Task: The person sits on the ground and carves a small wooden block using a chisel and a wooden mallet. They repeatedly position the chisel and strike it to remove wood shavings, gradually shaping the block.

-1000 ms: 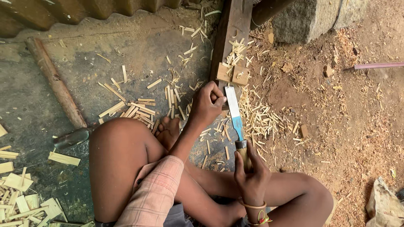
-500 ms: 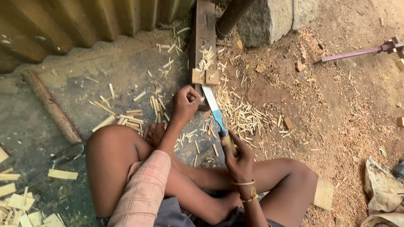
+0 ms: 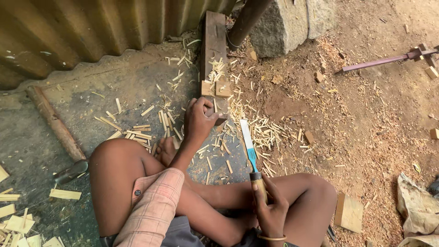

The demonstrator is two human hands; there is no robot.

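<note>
Seated person splitting wood on the ground, chisel in one hand.

The right hand (image 3: pixel 270 208) has a closed grip on the chisel (image 3: pixel 250 153), blade pointing up over the chips. The left hand (image 3: pixel 199 121) curls around a small wood piece (image 3: pixel 215 112) at the plank's (image 3: pixel 214 41) end; its fingers hide most of it.

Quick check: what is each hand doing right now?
Left hand: closed around a small wooden piece on the dark plank.
Right hand: closed on the wooden handle of a knife.
</note>
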